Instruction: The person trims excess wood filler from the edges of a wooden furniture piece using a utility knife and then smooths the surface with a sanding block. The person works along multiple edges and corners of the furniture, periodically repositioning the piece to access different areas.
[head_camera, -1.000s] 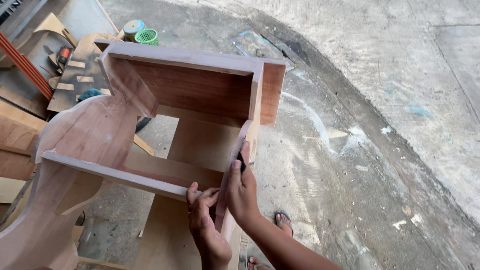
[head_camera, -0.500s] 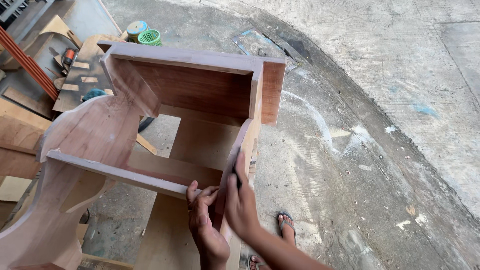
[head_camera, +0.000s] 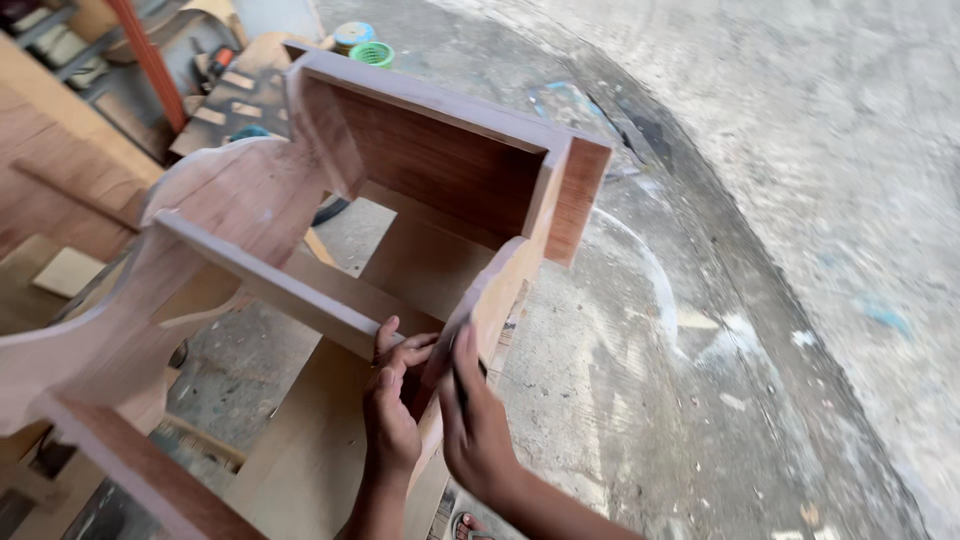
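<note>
From where I watch, the far left shows stacked wood boards (head_camera: 60, 170) and a red rod (head_camera: 150, 65) leaning over them. Next to these rises the curved side panel (head_camera: 230, 200) of a brown wooden shelf unit (head_camera: 440, 160), which lies tipped on the concrete floor (head_camera: 760, 300). A cross shelf board (head_camera: 270, 285) runs from that curved panel down towards my hands. Beyond the unit's top edge I see a green round container (head_camera: 372, 54) and a blue-topped one (head_camera: 352, 34) just beside it.

My left hand (head_camera: 392, 410) is at the near end of the cross shelf board, fingers curled together and pressed against the joint where the board meets the near side panel (head_camera: 490, 300). My right hand (head_camera: 475, 420) lies just to the right, touching the outer face of that same panel, fingers held together and laid flat along the wood; I think a thin dark object sits under them, but I cannot tell what it is. A sandalled foot (head_camera: 468, 526) shows at the bottom edge, on the floor.
</note>
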